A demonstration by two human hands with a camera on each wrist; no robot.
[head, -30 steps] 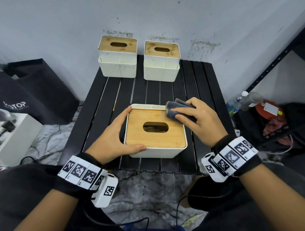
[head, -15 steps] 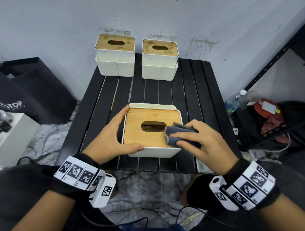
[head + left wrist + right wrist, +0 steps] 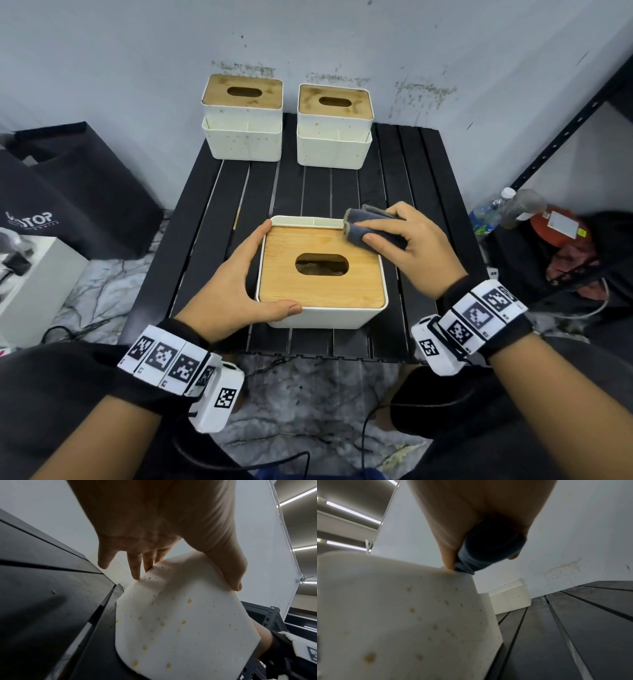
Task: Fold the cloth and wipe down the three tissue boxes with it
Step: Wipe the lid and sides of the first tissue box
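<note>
The near tissue box (image 3: 322, 274) stands on the black slatted desk (image 3: 205, 212), close to its near edge, wooden lid up, its white side walls speckled with small yellowish spots. The left hand (image 3: 236, 291) steadies this box at its near left corner: straight fingers lie along the left wall, the thumb lies along the near rim. The right hand (image 3: 411, 246) pinches the folded dark blue cloth (image 3: 368, 226) between thumb and fingers and presses it onto the far right corner of the lid. In the right wrist view the cloth (image 3: 489, 550) meets the top edge of the box.

The far left tissue box (image 3: 242, 118) and the far right tissue box (image 3: 334, 125) stand side by side, apart, at the far edge of the desk against the stained wall (image 3: 424, 89).
</note>
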